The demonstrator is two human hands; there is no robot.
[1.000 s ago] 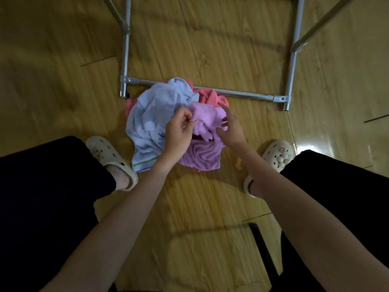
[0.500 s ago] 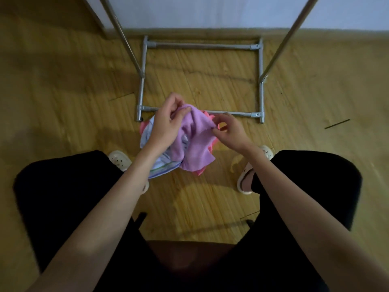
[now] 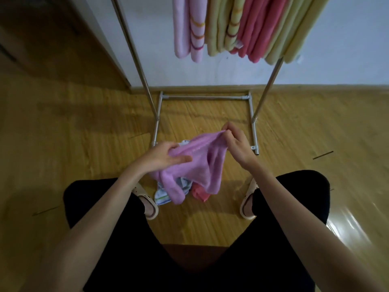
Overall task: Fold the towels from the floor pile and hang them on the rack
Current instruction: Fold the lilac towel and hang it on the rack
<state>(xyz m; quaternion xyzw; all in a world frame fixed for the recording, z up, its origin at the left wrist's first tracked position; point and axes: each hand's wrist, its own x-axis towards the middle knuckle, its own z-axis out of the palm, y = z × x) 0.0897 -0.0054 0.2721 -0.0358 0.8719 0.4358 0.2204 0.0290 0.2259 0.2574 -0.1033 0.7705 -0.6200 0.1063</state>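
The soft purple towel (image 3: 195,165) is now up off the floor pile (image 3: 181,193), pinched by the left hand (image 3: 162,158) and right hand (image 3: 235,142), ready for folding.

Purple towel (image 3: 195,165) held above the floor pile (image 3: 181,190), left hand (image 3: 164,158) gripping one edge, right hand (image 3: 235,142) pinching another, rack (image 3: 255,131) behind the pile, folded towels (image 3: 231,28) hanging on it

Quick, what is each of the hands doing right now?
Left hand: grips the purple towel at one end.
Right hand: pinches the towel's upper edge.
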